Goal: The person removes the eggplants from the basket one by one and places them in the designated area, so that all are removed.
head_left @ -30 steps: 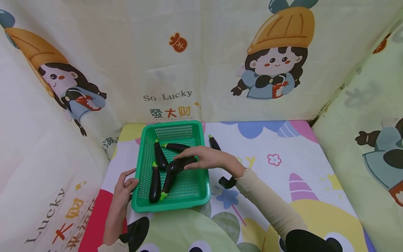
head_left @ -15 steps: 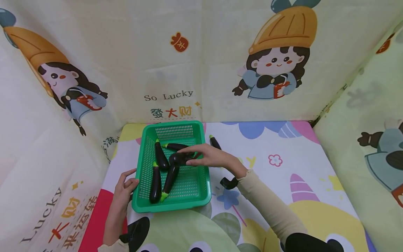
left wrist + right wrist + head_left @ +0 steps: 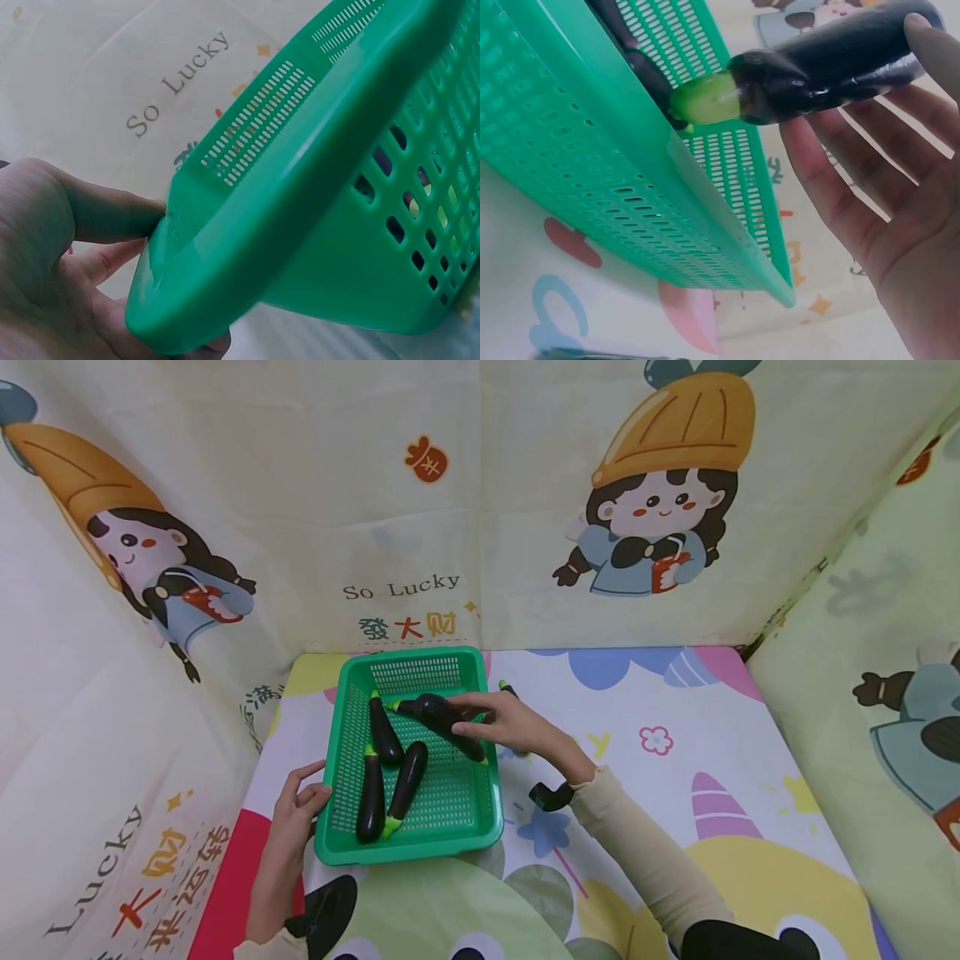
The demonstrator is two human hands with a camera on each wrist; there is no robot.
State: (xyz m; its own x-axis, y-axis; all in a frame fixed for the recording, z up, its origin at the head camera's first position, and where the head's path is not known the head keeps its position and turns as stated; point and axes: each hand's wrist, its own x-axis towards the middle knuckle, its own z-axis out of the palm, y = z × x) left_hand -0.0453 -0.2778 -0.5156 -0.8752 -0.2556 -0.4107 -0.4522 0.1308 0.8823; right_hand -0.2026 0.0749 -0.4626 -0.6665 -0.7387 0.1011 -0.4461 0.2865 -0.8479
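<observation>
My right hand [image 3: 517, 722] pinches a glossy dark eggplant [image 3: 442, 718] between thumb and fingers, over the right part of a green perforated basket [image 3: 420, 855]. Its green stem end [image 3: 709, 97] points toward the basket's right rim in the right wrist view. Inside lie several more eggplants: one upper left [image 3: 386, 735], one lower left [image 3: 370, 797], one near the middle [image 3: 407, 785], and one at the back [image 3: 403, 707], partly hidden by the held one. At the basket's left rim, my left hand [image 3: 288, 818] grips the edge, thumb [image 3: 124, 214] on top and fingers underneath.
Another eggplant [image 3: 507, 687] lies on the table right of the basket, mostly behind my right hand. A cartoon-print cloth [image 3: 615, 810] covers the table. Printed sheets form a back wall [image 3: 517, 527] and side walls close around it.
My right hand has lifted the eggplant off the middle one and shifted it up and rightward, turning it so the stem end points down right. The left hand and basket stay put.
</observation>
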